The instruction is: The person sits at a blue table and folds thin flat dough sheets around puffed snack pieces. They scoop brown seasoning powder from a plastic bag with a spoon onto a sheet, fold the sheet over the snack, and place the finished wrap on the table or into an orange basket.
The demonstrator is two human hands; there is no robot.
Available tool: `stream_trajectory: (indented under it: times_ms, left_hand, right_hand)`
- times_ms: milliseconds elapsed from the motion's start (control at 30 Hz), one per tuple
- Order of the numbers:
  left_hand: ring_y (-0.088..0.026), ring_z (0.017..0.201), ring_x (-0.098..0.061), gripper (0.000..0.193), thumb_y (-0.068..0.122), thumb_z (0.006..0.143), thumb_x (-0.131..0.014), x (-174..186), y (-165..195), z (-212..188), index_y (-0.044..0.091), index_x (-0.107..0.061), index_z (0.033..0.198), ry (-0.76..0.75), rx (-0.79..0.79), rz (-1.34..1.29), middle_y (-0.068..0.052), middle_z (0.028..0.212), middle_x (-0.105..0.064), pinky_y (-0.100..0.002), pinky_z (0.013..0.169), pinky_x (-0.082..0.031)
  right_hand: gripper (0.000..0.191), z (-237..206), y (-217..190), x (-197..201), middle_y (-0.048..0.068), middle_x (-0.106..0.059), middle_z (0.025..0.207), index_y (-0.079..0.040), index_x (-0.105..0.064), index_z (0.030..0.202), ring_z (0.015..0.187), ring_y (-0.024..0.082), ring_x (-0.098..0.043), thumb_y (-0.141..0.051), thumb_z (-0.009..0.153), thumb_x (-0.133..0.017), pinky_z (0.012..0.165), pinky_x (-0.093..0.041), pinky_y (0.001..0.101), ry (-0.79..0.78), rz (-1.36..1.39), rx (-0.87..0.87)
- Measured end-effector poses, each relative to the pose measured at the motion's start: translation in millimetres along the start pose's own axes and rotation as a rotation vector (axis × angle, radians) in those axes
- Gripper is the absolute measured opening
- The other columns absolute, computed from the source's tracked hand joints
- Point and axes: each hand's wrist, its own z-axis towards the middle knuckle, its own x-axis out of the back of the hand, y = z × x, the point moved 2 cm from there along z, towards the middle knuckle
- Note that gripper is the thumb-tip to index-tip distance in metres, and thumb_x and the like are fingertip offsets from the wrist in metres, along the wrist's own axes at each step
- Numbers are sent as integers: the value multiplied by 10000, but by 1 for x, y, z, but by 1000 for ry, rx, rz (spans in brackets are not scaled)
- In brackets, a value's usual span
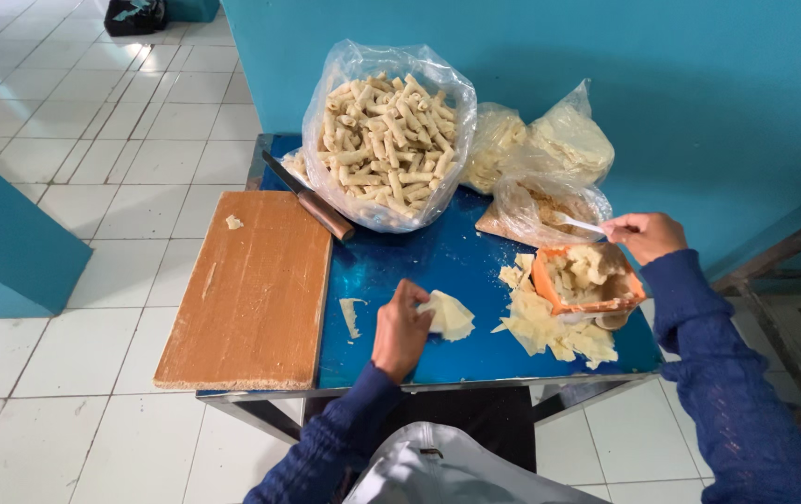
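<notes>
My left hand (400,327) rests on the blue table top (419,271) and pinches a pale folded wrapper sheet (450,315). My right hand (645,233) is raised over the right side of the table, holding the handle of a white plastic spoon (576,222) whose bowl reaches into a clear bag of filling (545,210). Just below that hand sits an orange bowl (589,280) filled with pale chunks. A loose pile of wrapper sheets (550,327) lies beneath and beside the bowl.
A big clear bag of rolled pastry sticks (386,135) stands at the back. Two more bags of pale sheets (550,140) lean on the teal wall. A knife (312,201) lies by a wooden cutting board (251,289) overhanging the table's left side. A small wrapper scrap (351,315) lies nearby.
</notes>
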Motion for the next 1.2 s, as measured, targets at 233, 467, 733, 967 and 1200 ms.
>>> stream_trajectory:
  times_ms: [233,467,733,967,1200]
  left_hand:
    - [-422,820,-676,365,-12,801,-729,14,16,-22,35,-534,1106,46,-177,193,-202,961,-680,-468,668,-520]
    - [-443,898,-637,471,-31,780,-710,19,32,-37,15,-522,1210,61,-185,261,-214,1146,-588,-492,708,-517]
    - [-377,863,-640,528,-76,772,-685,24,33,-47,-43,-476,1255,111,-154,178,-219,1197,-509,-447,703,-541]
    - [-362,877,-629,471,-77,811,-646,23,21,-41,-40,-491,1254,115,-199,186,-209,1137,-572,-450,746,-535]
    - [-403,894,-623,439,-77,813,-611,26,22,-42,-33,-506,1237,74,-152,198,-223,1163,-552,-464,736,-529]
  right_hand:
    - [178,-22,-20,13,60,-795,985,-66,-788,1118,880,134,-720,-122,969,-709,789,-533,273,51,126,1]
    - [201,-85,-58,-17,38,-753,850,-65,-776,1125,712,87,-626,-136,951,-706,654,-500,274,-96,249,104]
    - [129,-173,-130,-79,21,-769,814,-71,-780,1001,651,92,-651,-135,903,-728,612,-521,267,-205,230,294]
    - [21,-211,-173,-78,-16,-706,799,-153,-725,885,749,209,-638,-172,876,-728,706,-404,391,94,-113,574]
    - [53,-222,-179,-74,-53,-673,895,-171,-701,947,855,184,-603,-161,897,-715,788,-355,392,268,-219,711]
